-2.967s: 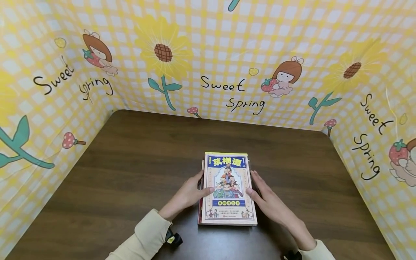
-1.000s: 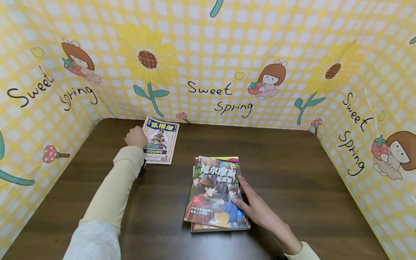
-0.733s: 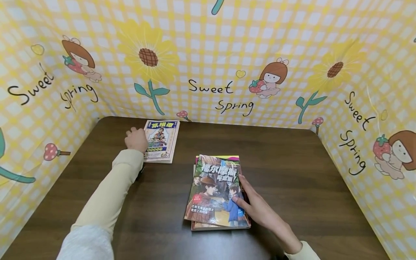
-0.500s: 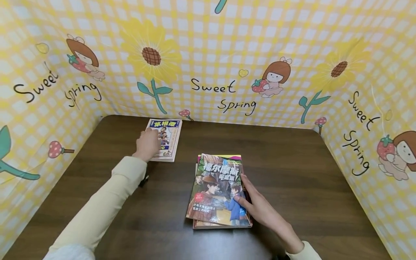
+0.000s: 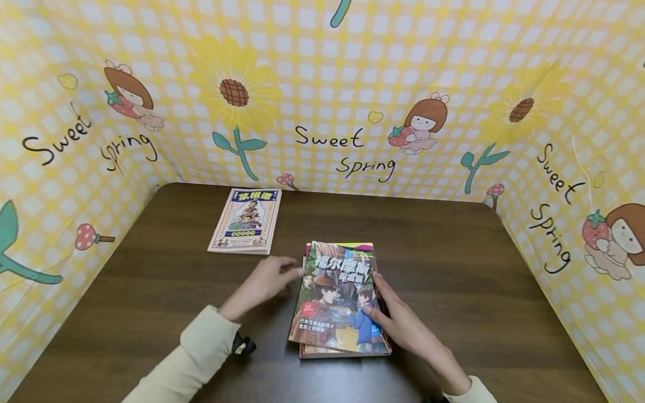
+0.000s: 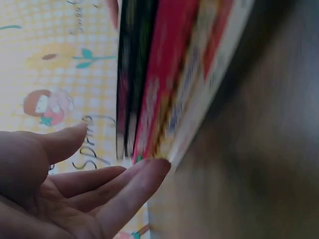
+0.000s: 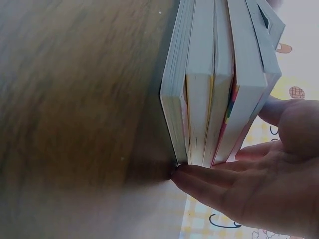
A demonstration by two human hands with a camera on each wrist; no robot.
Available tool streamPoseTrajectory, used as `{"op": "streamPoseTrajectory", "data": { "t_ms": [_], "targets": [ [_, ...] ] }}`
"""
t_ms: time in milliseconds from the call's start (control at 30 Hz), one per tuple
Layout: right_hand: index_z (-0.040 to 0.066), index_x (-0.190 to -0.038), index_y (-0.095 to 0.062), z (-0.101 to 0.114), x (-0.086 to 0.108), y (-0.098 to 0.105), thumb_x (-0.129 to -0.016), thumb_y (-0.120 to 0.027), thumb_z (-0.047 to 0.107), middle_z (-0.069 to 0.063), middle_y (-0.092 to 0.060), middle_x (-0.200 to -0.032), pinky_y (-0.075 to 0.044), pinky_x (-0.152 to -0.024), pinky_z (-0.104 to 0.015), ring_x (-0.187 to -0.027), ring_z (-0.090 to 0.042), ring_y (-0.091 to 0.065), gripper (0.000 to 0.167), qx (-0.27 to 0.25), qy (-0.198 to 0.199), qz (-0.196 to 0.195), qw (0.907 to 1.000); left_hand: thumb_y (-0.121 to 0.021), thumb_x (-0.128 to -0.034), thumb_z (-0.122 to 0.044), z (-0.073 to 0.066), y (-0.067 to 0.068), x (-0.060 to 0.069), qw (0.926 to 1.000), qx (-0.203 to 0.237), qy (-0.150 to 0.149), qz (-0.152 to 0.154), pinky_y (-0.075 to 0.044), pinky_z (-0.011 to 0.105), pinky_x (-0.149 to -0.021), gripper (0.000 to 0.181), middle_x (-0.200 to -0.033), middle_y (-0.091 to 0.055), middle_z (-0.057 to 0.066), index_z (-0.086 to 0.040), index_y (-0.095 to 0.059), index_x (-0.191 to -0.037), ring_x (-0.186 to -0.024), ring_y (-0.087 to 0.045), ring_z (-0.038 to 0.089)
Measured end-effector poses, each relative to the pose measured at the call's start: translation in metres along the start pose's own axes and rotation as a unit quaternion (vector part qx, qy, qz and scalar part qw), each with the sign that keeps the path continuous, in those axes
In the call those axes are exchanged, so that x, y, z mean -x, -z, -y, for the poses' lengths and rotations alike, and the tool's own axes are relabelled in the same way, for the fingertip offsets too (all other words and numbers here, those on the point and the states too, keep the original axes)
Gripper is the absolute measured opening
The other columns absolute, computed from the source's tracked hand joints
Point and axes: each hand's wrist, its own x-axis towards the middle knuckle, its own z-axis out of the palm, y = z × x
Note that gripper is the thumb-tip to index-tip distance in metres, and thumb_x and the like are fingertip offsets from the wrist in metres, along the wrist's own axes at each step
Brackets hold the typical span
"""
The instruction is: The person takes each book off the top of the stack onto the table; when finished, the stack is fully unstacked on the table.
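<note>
A stack of paperback books (image 5: 330, 313) lies near the middle of the table, the top one with an illustrated cover and slightly askew. Along its right side sits my right hand (image 5: 403, 322), thumb resting on the top cover and fingers extended along the edge. In the right wrist view, the fingers (image 7: 204, 179) touch the page edges low down. My left hand (image 5: 264, 282) is at the stack's left side, fingers loosely extended; the left wrist view shows coloured spines (image 6: 159, 84) beside its fingertips. A blue-and-cream book (image 5: 247, 218) lies flat at the back left, apart from both hands.
The brown wooden table (image 5: 428, 235) has rounded back corners. Yellow checked cloth (image 5: 322, 73) with flowers and cartoon figures walls in the back and both sides, close behind the cream book.
The blue-and-cream book has gone from atop the stack to the back left. My left hand has left it and come back to the stack's left side; the right hand stays.
</note>
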Motion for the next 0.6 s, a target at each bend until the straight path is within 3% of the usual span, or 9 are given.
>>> {"op": "streamPoseTrajectory", "data": {
  "t_ms": [167, 333, 600],
  "targets": [
    [0.015, -0.155, -0.014, 0.001, 0.001, -0.001, -0.096, -0.056, 0.041, -0.014, -0.015, -0.159, -0.022, -0.111, -0.054, -0.142, -0.033, -0.02, 0.077, -0.003, -0.003, -0.006, 1.0, -0.068, -0.0892, -0.01, -0.003, -0.017, 0.014, 0.9927, 0.113, 0.027, 0.033, -0.056, 0.036, -0.054, 0.05, -0.086, -0.066, 0.011, 0.014, -0.05, -0.13, -0.056, -0.065, 0.022],
    [0.016, -0.155, -0.013, 0.003, 0.001, -0.002, -0.096, -0.055, 0.042, -0.013, -0.014, -0.159, -0.022, -0.111, -0.054, -0.143, -0.032, -0.019, 0.077, -0.008, -0.005, -0.004, 1.0, -0.067, -0.0888, -0.005, -0.001, -0.023, 0.018, 0.9882, 0.144, 0.039, 0.034, -0.054, 0.038, -0.05, 0.051, -0.077, -0.062, 0.008, 0.015, -0.048, -0.132, -0.048, -0.059, 0.017],
    [0.018, -0.156, -0.009, -0.003, 0.002, 0.009, -0.097, -0.054, 0.043, -0.012, -0.009, -0.16, -0.021, -0.111, -0.055, -0.143, -0.033, -0.016, 0.078, -0.018, 0.013, 0.042, 0.9988, -0.063, -0.0905, -0.001, 0.001, -0.028, 0.019, 0.9782, 0.197, 0.05, 0.042, -0.053, 0.036, -0.046, 0.053, -0.077, -0.061, 0.01, 0.013, -0.042, -0.137, -0.054, -0.054, 0.015]
  ]
}}
